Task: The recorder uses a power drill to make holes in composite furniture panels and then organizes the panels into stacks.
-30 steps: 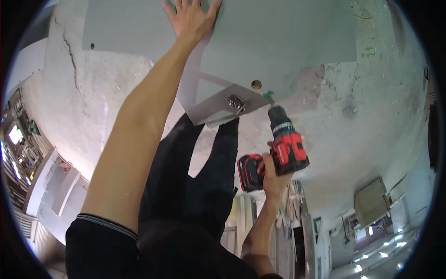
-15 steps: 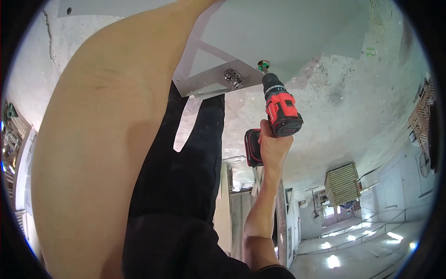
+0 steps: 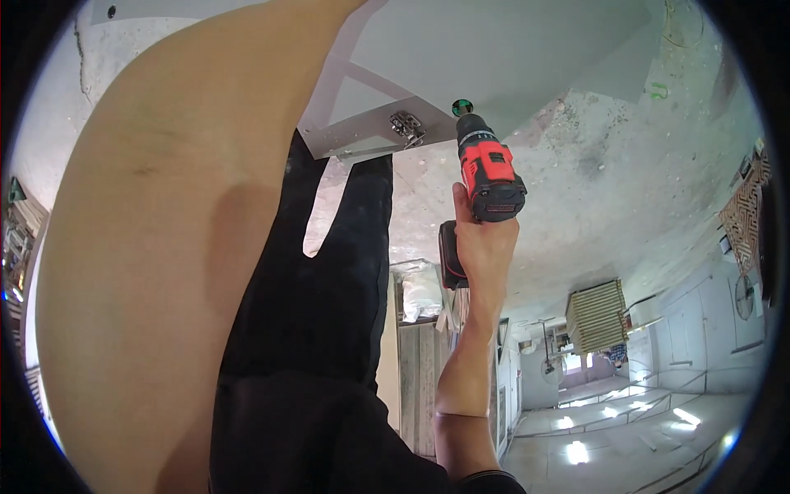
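My right hand is wrapped round the grip of a red and black cordless drill. The chuck points up and away, its front end against or just before a small round green-and-dark piece at the edge of a light grey panel. I cannot tell whether the tip touches it. To the left of that spot, a metal hinge sits on the panel's near edge strip. My left arm fills the left side and runs up out of the picture, so the left hand is hidden.
Below the panel are my legs in black trousers over a worn, stained concrete floor. A white bag lies near stacked boards. Over to the right are a slatted stack and a standing fan.
The drill has shifted slightly up and left in the picture, its chuck now closer to the round green piece. The view has tilted a little; the left arm stays raised.
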`<state>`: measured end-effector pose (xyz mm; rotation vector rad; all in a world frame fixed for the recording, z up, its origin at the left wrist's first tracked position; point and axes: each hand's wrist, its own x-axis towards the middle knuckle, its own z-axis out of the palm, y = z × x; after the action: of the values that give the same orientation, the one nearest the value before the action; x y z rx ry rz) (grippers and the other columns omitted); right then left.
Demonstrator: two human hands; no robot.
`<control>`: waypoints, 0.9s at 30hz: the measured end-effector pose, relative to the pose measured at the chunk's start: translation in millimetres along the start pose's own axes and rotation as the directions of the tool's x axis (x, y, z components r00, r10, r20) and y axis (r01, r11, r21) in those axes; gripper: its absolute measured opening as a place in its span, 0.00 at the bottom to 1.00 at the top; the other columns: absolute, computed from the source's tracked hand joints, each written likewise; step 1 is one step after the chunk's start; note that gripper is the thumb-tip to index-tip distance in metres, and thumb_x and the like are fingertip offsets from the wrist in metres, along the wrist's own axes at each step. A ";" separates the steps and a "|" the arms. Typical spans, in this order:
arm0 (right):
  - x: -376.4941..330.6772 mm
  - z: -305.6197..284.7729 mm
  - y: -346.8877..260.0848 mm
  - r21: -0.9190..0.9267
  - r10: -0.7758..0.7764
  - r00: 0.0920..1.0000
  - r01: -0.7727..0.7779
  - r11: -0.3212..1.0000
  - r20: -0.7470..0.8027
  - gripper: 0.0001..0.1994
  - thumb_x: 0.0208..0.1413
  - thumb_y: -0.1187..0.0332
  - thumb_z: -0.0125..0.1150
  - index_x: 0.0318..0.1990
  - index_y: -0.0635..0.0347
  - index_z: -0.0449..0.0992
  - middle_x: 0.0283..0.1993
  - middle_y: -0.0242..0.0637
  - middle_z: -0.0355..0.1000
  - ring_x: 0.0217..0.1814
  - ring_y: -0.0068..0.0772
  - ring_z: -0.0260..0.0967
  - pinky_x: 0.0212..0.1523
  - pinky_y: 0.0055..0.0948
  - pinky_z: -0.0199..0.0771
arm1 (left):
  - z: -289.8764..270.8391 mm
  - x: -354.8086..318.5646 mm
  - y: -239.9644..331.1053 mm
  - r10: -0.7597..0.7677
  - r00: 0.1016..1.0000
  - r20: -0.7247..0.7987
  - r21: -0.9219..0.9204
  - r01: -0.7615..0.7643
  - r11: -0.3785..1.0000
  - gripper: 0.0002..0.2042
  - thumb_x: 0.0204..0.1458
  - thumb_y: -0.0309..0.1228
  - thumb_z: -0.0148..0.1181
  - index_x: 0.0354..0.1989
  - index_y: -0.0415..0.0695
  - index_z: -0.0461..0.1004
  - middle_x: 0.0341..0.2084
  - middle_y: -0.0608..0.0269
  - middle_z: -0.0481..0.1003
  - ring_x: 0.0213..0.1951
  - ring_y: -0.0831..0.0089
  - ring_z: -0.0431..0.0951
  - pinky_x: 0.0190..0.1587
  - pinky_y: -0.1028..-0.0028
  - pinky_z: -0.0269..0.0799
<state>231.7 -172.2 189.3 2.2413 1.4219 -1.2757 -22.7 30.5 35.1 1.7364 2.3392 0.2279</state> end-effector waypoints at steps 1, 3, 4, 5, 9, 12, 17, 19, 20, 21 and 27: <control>0.3 1.8 -0.7 0.061 0.068 0.998 -0.068 0.996 -0.004 0.15 0.61 0.64 0.70 0.52 0.59 0.81 0.32 0.36 0.77 0.31 0.28 0.70 0.39 0.34 0.73 | 0.5 0.3 -0.3 -0.006 1.000 0.002 -0.002 0.006 1.000 0.40 0.62 0.65 0.43 0.78 0.57 0.53 0.78 0.49 0.45 0.79 0.53 0.40 0.78 0.48 0.29; 0.7 4.4 -1.4 0.119 0.129 0.992 -0.128 0.985 0.000 0.14 0.61 0.64 0.70 0.51 0.59 0.81 0.32 0.35 0.77 0.31 0.27 0.70 0.38 0.32 0.72 | 1.2 0.3 -0.8 -0.018 1.000 0.014 0.019 0.018 1.000 0.40 0.62 0.65 0.42 0.78 0.57 0.52 0.78 0.49 0.45 0.79 0.53 0.39 0.78 0.48 0.29; 1.0 5.7 -1.9 0.149 0.132 0.991 -0.128 0.980 -0.018 0.14 0.61 0.65 0.70 0.52 0.60 0.81 0.32 0.35 0.77 0.31 0.26 0.70 0.37 0.31 0.71 | 1.5 0.7 -1.0 -0.023 1.000 0.014 0.020 0.022 1.000 0.40 0.62 0.65 0.42 0.78 0.57 0.52 0.78 0.49 0.45 0.79 0.53 0.39 0.78 0.48 0.29; 0.8 6.7 -2.2 0.181 0.120 0.992 -0.110 0.977 -0.042 0.14 0.61 0.66 0.70 0.52 0.61 0.81 0.32 0.34 0.77 0.31 0.25 0.70 0.36 0.31 0.71 | 2.1 0.3 -1.3 -0.021 1.000 0.018 0.023 0.021 1.000 0.40 0.62 0.65 0.42 0.78 0.56 0.52 0.78 0.49 0.45 0.79 0.53 0.39 0.78 0.48 0.29; 1.2 9.7 -5.0 0.168 -0.031 0.988 0.057 0.984 -0.152 0.14 0.62 0.66 0.70 0.51 0.62 0.80 0.33 0.34 0.77 0.32 0.26 0.70 0.37 0.31 0.72 | 3.4 0.1 -2.4 -0.013 1.000 0.010 0.006 0.013 1.000 0.40 0.62 0.65 0.43 0.78 0.56 0.52 0.78 0.48 0.45 0.79 0.53 0.39 0.78 0.48 0.29; -2.0 6.1 -7.2 0.160 0.076 0.992 -0.060 0.985 -0.098 0.14 0.60 0.69 0.70 0.51 0.61 0.80 0.36 0.38 0.79 0.34 0.33 0.74 0.41 0.34 0.74 | 4.0 0.1 -1.6 0.002 1.000 -0.009 0.026 -0.002 1.000 0.40 0.62 0.64 0.44 0.78 0.56 0.53 0.78 0.48 0.46 0.79 0.53 0.39 0.78 0.47 0.29; -3.1 -6.0 -8.1 -0.060 -0.071 0.997 0.071 0.996 -0.003 0.18 0.54 0.72 0.67 0.54 0.61 0.79 0.42 0.51 0.81 0.43 0.50 0.80 0.47 0.40 0.76 | 3.4 -0.4 -1.8 -0.011 1.000 0.025 -0.002 0.011 1.000 0.39 0.62 0.63 0.45 0.78 0.56 0.52 0.78 0.47 0.45 0.79 0.52 0.39 0.78 0.47 0.29; 1.0 -7.7 -7.2 0.044 0.032 0.999 -0.032 0.999 -0.018 0.19 0.56 0.70 0.68 0.55 0.61 0.79 0.44 0.53 0.80 0.46 0.57 0.79 0.50 0.41 0.76 | 3.3 0.0 -2.9 -0.016 1.000 0.018 -0.012 0.016 1.000 0.39 0.62 0.63 0.45 0.78 0.56 0.52 0.78 0.47 0.45 0.79 0.52 0.39 0.78 0.47 0.29; 3.1 -8.6 -6.4 0.040 0.030 0.999 -0.029 0.999 -0.015 0.19 0.56 0.70 0.68 0.55 0.61 0.79 0.44 0.53 0.80 0.46 0.57 0.79 0.50 0.41 0.76 | 3.5 -0.4 -3.0 -0.011 1.000 0.011 -0.012 0.012 1.000 0.39 0.62 0.63 0.45 0.78 0.56 0.52 0.78 0.47 0.45 0.79 0.52 0.39 0.78 0.47 0.29; 6.1 -9.7 -5.8 0.022 -0.049 0.997 0.050 0.998 -0.052 0.15 0.54 0.72 0.66 0.50 0.61 0.79 0.41 0.52 0.79 0.42 0.57 0.78 0.47 0.40 0.76 | 3.4 -0.1 -3.1 -0.005 1.000 0.000 -0.012 0.005 1.000 0.39 0.62 0.63 0.45 0.78 0.56 0.53 0.78 0.47 0.45 0.79 0.52 0.39 0.78 0.47 0.29; 10.3 -13.1 -2.4 0.006 -0.041 0.998 0.042 0.999 -0.048 0.15 0.51 0.75 0.64 0.49 0.63 0.78 0.37 0.50 0.79 0.38 0.50 0.78 0.45 0.39 0.76 | 0.6 0.3 -2.2 -0.015 0.999 0.033 -0.026 0.016 1.000 0.39 0.62 0.63 0.45 0.78 0.55 0.53 0.78 0.47 0.45 0.79 0.52 0.39 0.78 0.46 0.29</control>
<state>238.8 -157.0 190.3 2.2735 1.4903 -1.2491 -24.6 30.1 33.9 1.6967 2.3157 0.2248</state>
